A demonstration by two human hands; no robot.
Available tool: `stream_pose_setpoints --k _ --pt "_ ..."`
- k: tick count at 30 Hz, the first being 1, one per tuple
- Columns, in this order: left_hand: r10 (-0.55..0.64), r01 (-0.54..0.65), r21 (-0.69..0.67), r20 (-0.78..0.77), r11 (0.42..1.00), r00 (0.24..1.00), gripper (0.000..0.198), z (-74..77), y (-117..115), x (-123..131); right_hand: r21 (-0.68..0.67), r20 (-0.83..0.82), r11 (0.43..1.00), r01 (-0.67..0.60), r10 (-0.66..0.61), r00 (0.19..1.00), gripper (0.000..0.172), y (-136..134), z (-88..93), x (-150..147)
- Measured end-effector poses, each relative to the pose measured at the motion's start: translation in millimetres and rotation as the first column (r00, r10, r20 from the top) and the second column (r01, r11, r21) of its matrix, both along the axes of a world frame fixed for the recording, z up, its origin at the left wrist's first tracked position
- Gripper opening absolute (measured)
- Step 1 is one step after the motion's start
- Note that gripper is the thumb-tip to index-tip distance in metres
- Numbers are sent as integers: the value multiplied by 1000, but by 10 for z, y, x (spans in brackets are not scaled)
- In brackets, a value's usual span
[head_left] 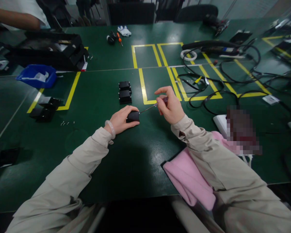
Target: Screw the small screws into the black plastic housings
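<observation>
My left hand (122, 119) is closed around a small black box (133, 116) on the green table, thumb on the near side and fingers on the far side. In my right hand (170, 105) is a screwdriver (149, 108) with a thin metal shaft and a dark handle. Its tip meets or nearly meets the right end of the box; contact is too small to tell. Two similar black boxes (125, 96) stand just beyond my left hand. Several small screws (67, 123) lie to the left.
More black boxes (42, 111) and a blue bin (37, 76) stand at the left, near a large black case (48, 48). Black cables (223, 77) tangle across the right. A pink cloth (189, 178) lies under my right forearm. Another person's arm (14, 17) shows at the far left.
</observation>
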State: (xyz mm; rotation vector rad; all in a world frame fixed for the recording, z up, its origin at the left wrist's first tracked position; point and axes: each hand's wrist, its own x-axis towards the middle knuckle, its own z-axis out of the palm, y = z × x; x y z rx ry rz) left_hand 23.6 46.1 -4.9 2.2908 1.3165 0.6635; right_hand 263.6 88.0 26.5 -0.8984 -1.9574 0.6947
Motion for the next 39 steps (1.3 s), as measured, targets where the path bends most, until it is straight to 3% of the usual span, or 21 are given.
stream_pose_setpoints --k 6,9,18,22,31,36,39 --pt "-4 4 17 7 1000 1000 41 -3 -4 -9 -41 -18 998 -40 39 999 21 -2 -6 -9" --pt "-5 5 24 12 1000 1000 40 -8 -4 -13 -34 -16 998 -48 47 999 15 -9 -5 -15" --pt "-5 5 16 6 1000 1000 40 -8 -3 -20 9 -9 1000 4 -4 1000 22 4 -12 -16" --pt "-11 11 20 17 1000 1000 40 -13 4 -23 -11 -27 1000 -26 25 999 10 4 -21 -22" --pt "-4 3 17 15 1000 1000 40 -14 0 -22 11 -8 999 -30 30 1000 20 4 -11 -15" --pt "-3 3 9 16 1000 1000 40 -3 0 -17 -12 -28 998 -57 57 998 9 6 -21 -13" --pt "-4 4 7 19 1000 1000 40 2 -3 -14 -13 -25 998 -57 57 998 14 0 -17 -11"
